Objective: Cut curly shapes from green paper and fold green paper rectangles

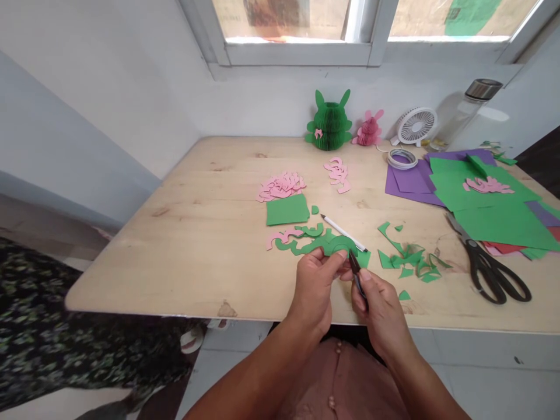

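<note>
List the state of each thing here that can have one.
Left hand, pinching green paper
Right hand, gripping black tool
Large scissors, lying, closed
White pen, lying
Tape roll, lying flat
Bottle, capped
Fan, standing, on or off unclear
Green paper figure, standing, fanned out
Pink paper figure, standing

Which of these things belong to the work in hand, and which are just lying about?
In the work:
- green paper piece, in the left hand
- black-handled tool, in the right hand
- probably the white pen and large scissors, though neither is held

Seemingly just about:
- white fan
- clear bottle
- green paper figure and pink paper figure, by the wall
</note>
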`<state>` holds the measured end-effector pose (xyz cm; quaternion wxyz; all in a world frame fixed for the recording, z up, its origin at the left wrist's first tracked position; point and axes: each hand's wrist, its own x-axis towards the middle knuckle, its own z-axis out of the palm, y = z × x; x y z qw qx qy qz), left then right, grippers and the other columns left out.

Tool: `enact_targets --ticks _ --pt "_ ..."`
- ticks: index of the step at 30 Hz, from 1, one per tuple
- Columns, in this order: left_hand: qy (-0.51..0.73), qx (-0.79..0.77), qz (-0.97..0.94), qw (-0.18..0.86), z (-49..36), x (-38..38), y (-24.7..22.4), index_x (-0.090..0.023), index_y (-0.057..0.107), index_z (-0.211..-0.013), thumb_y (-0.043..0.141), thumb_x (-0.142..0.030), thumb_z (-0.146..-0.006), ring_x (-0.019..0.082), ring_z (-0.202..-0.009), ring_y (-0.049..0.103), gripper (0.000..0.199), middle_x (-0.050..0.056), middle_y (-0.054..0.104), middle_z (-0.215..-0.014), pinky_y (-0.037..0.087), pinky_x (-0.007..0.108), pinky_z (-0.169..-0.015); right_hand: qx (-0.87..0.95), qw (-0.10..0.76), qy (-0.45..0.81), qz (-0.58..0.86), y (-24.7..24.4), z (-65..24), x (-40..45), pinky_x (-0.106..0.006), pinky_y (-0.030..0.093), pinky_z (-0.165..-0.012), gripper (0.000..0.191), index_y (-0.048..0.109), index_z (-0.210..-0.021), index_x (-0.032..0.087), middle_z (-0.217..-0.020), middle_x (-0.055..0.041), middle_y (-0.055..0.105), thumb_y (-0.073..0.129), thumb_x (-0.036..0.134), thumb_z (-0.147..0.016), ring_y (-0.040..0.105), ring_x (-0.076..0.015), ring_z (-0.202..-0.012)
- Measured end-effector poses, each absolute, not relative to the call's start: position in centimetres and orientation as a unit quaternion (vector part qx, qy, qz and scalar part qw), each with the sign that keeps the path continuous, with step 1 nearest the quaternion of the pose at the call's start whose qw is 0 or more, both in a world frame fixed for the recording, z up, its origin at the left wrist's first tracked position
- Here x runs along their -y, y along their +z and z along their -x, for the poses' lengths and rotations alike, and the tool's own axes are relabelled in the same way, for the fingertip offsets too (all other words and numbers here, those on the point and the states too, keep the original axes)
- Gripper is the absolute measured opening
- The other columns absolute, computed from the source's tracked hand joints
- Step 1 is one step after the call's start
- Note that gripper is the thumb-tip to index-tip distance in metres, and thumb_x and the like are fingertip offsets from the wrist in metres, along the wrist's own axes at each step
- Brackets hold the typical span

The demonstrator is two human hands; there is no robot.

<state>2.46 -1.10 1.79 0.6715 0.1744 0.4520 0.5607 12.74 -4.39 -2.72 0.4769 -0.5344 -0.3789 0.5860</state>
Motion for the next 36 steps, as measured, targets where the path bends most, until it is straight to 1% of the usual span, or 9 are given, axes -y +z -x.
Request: enact_targets --ticks 8,12,16,24,33,36 --pt "0.559 -0.446 -0.200 0.669 -2.42 0.99 2.16 -0.014 0.060 -0.067 0.071 -0.022 -0.066 0.008 -0.052 0.050 0.013 -0.002 0.059 -0.058 0.041 0.022 -0.059 0.365 0.478 0.593 0.536 -2.51 -12.78 4.15 -0.022 0.016 -0.039 0.043 0.060 -0.080 0.016 -0.044 0.0079 0.037 0.055 0.059 -0.084 0.025 -0.0074 -0.040" --pt "0.555 -0.461 -0.196 0.664 -2.52 0.82 2.25 -0.014 0.058 -0.064 0.071 -0.022 -0.063 0.008 -0.050 0.048 0.014 -0.002 0.057 -0.056 0.039 0.022 -0.056 0.369 0.473 0.590 0.541 -2.55 -12.79 4.10 -0.022 0.016 -0.039 0.044 0.060 -0.079 0.017 -0.044 0.0077 0.037 0.054 0.060 -0.083 0.026 -0.0075 -0.039" --pt "0.553 -0.473 -0.195 0.658 -2.60 0.77 2.20 -0.014 0.057 -0.062 0.071 -0.022 -0.061 0.008 -0.050 0.048 0.015 -0.002 0.057 -0.054 0.039 0.022 -0.056 0.370 0.473 0.588 0.542 -2.73 -12.76 4.13 -0.023 0.017 -0.039 0.044 0.059 -0.080 0.017 -0.044 0.0075 0.037 0.053 0.060 -0.084 0.026 -0.0080 -0.040" --pt "0.556 -0.475 -0.192 0.654 -2.83 0.90 2.08 -0.015 0.059 -0.063 0.072 -0.024 -0.060 0.009 -0.051 0.048 0.017 -0.002 0.056 -0.056 0.040 0.024 -0.057 0.360 0.483 0.594 0.533 -3.04 -12.75 4.29 -0.023 0.018 -0.039 0.041 0.058 -0.076 0.018 -0.045 0.0076 0.037 0.054 0.058 -0.085 0.026 -0.0082 -0.041" --pt "0.559 -0.466 -0.201 0.655 -2.82 0.96 1.94 -0.014 0.060 -0.067 0.071 -0.023 -0.064 0.009 -0.053 0.048 0.015 -0.001 0.058 -0.058 0.041 0.023 -0.059 0.356 0.485 0.595 0.532 -3.01 -12.72 4.28 -0.023 0.018 -0.039 0.041 0.056 -0.075 0.018 -0.046 0.0075 0.036 0.054 0.058 -0.085 0.025 -0.0081 -0.041" --pt "0.559 -0.466 -0.195 0.657 -2.87 0.92 1.89 -0.014 0.060 -0.066 0.072 -0.023 -0.063 0.009 -0.053 0.049 0.015 -0.001 0.059 -0.058 0.042 0.023 -0.058 0.351 0.491 0.595 0.531 -3.00 -12.66 4.31 -0.023 0.018 -0.039 0.041 0.055 -0.073 0.019 -0.046 0.0073 0.036 0.054 0.058 -0.085 0.025 -0.0083 -0.042"
